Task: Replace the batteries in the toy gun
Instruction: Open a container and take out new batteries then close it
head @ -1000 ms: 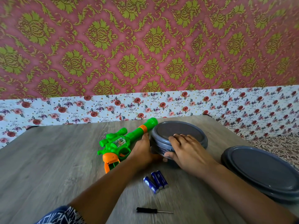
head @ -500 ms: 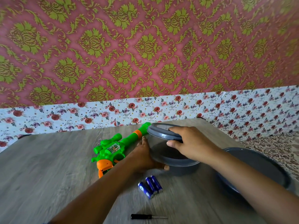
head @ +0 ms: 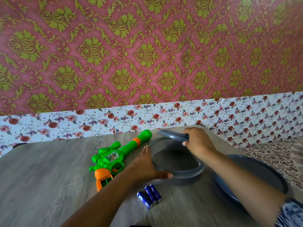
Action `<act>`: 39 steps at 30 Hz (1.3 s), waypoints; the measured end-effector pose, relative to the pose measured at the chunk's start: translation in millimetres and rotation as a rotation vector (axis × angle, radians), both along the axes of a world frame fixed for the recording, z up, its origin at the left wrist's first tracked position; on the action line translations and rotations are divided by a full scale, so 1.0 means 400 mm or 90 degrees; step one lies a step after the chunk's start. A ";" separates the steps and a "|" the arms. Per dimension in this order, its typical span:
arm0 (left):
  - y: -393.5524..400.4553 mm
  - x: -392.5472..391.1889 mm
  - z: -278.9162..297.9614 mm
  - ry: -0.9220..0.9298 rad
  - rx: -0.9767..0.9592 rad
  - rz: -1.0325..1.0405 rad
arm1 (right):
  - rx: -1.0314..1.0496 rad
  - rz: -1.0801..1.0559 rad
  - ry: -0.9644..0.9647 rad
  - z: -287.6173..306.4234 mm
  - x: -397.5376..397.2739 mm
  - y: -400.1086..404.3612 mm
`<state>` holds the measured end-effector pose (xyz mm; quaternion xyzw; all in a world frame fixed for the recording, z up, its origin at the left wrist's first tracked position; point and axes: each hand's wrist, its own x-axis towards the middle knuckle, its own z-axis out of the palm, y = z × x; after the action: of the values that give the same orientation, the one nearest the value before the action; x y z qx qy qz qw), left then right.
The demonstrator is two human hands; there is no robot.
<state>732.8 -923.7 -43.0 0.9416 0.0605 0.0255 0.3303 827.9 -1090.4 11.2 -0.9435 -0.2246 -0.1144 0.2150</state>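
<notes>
Toy gun [head: 114, 157] lies just left of left hand [head: 144, 166]

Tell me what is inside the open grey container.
The grey container shows only a bare dark floor. The left hand and the right hand, holding the lid, cover small parts.

Right hand [head: 199, 142] lifts lid [head: 173, 135]; left hand [head: 145, 164] steadies container [head: 183, 175]; 3 batteries [head: 150, 196] near.

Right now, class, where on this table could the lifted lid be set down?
Bare wood lies left of the toy gun, a wide patch to the table's left edge. It is crowded around the open container: batteries in front, second container on its right, left hand against it.
</notes>
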 end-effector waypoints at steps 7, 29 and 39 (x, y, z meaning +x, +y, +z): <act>-0.010 -0.016 -0.004 -0.046 -0.046 0.008 | -0.040 -0.026 0.029 -0.026 0.037 0.007; -0.054 -0.235 0.001 0.038 0.376 0.019 | -0.237 0.456 0.026 -0.144 -0.237 0.068; -0.045 -0.241 0.005 -0.004 0.302 0.003 | -0.251 0.447 0.099 -0.120 -0.241 0.055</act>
<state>636.5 -941.8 -41.1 0.9926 0.0540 0.0428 0.0997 731.6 -1068.2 -36.7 -0.8386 -0.5335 0.0829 0.0726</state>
